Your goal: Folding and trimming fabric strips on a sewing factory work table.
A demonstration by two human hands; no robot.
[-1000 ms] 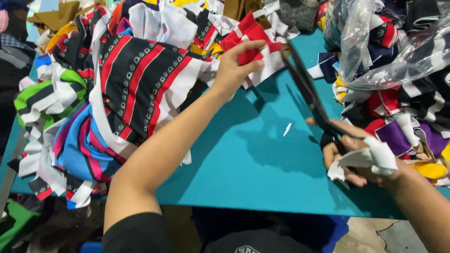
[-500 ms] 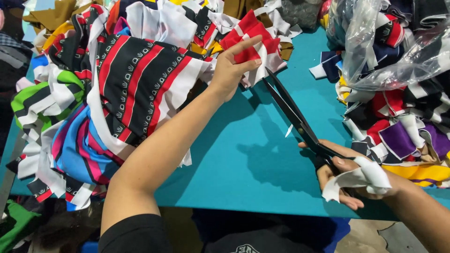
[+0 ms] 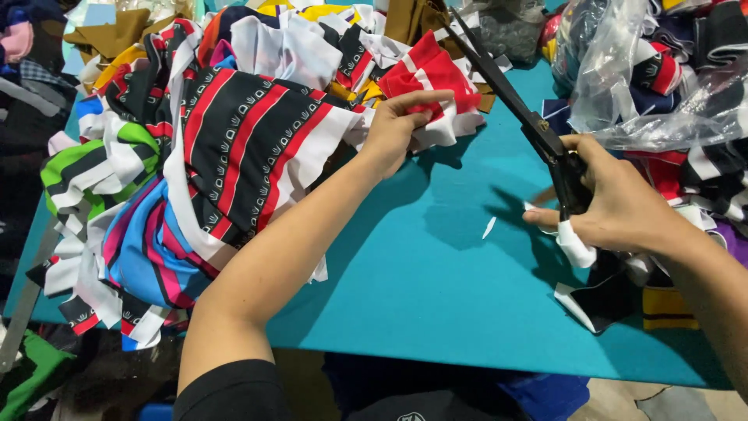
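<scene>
Left hand [image 3: 397,129] upper centre of frame, fingers pinched on red-and-white fabric piece [image 3: 432,82] at edge of big striped scrap pile [image 3: 226,148]. Right hand [image 3: 615,199] at right, closed around handles of black scissors [image 3: 514,105], blades narrow, pointing up-left toward red piece; white strip [image 3: 575,248] tucked under fingers.

Fabric likely light, limp, stretchy; best pinched near edge and kept taut. Scissors stiff, sharp.

Bare teal tabletop [image 3: 436,288] in centre gives open room; scrap pile left, plastic bag [image 3: 647,78] and more scraps crowding right; near edge close below.
</scene>
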